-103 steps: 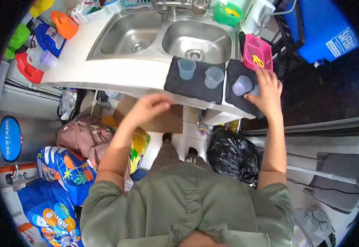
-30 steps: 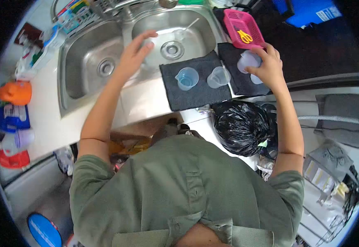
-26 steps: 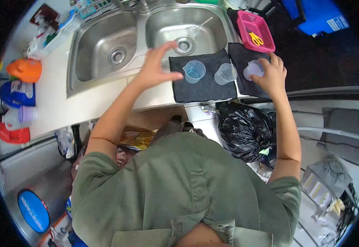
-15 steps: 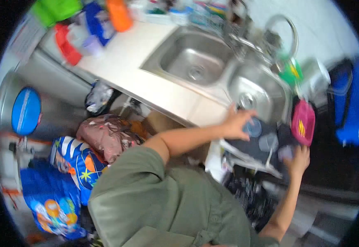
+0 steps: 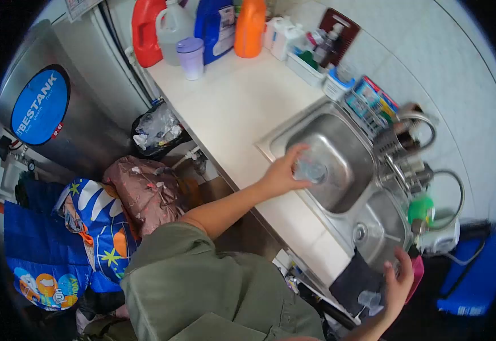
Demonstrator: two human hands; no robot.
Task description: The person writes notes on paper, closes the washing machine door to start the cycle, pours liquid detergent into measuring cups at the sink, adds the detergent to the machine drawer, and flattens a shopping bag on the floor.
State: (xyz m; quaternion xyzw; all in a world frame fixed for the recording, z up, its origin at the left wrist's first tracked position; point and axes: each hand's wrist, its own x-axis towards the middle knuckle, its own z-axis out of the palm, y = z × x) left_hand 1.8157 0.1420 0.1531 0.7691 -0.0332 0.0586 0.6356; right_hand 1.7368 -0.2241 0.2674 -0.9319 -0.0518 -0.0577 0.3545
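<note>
My left hand (image 5: 285,175) is closed around a small clear container (image 5: 311,170) above the larger sink basin (image 5: 339,184). The container is see-through, so its exact kind is hard to make out. At the lower right, my right hand (image 5: 399,283) is held up with its fingers apart and nothing between them. Just left of it a clear cup (image 5: 368,299) lies on a dark cloth (image 5: 353,281), which is spread beside the smaller basin (image 5: 380,224). A pink container (image 5: 415,277) is partly hidden behind my right hand.
Bottles, including an orange one (image 5: 250,28), and a purple cup (image 5: 191,59) stand at the counter's (image 5: 225,108) far end. Faucets (image 5: 401,170) rise behind the basins. A stuffed trash bag (image 5: 160,128) and bulky bags (image 5: 97,227) sit below on the left.
The view has swung left. My left hand has taken a clear container from the dark cloth and carried it over the larger basin. My right hand has lifted off the cloth area.
</note>
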